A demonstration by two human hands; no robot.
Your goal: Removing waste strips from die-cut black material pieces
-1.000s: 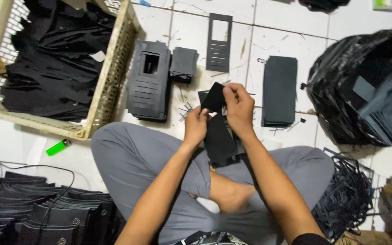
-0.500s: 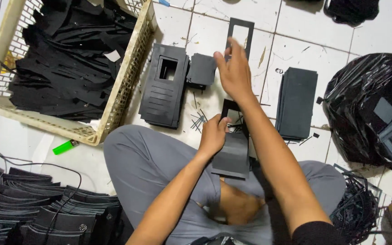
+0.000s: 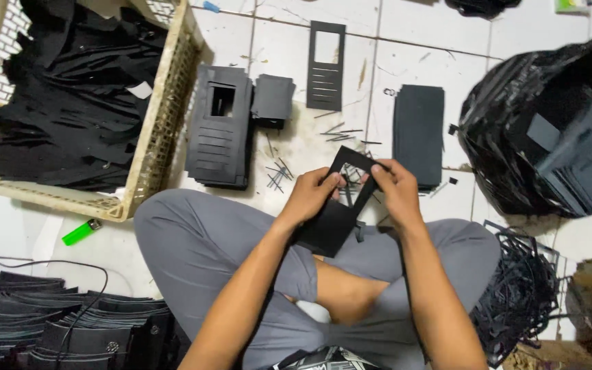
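Both hands hold a flat black die-cut sheet (image 3: pixel 334 212) with a rectangular window, tilted above my crossed legs in grey trousers. My left hand (image 3: pixel 313 195) grips its left edge beside the window. My right hand (image 3: pixel 395 192) pinches the upper right edge. Thin black strips (image 3: pixel 279 171) lie scattered on the white tile floor just beyond the sheet. A single cut-out panel (image 3: pixel 325 65) lies flat on the floor farther out.
A cream plastic basket (image 3: pixel 162 127) of black scraps stands at the left. A stack of cut panels (image 3: pixel 217 127), a small black stack (image 3: pixel 272 99) and a plain stack (image 3: pixel 418 133) lie ahead. Black bag (image 3: pixel 549 123) right, green lighter (image 3: pixel 81 232) left.
My right hand has come back from the panel on the floor to the sheet over my lap. Both hands now hold the sheet, turned so its window faces up.
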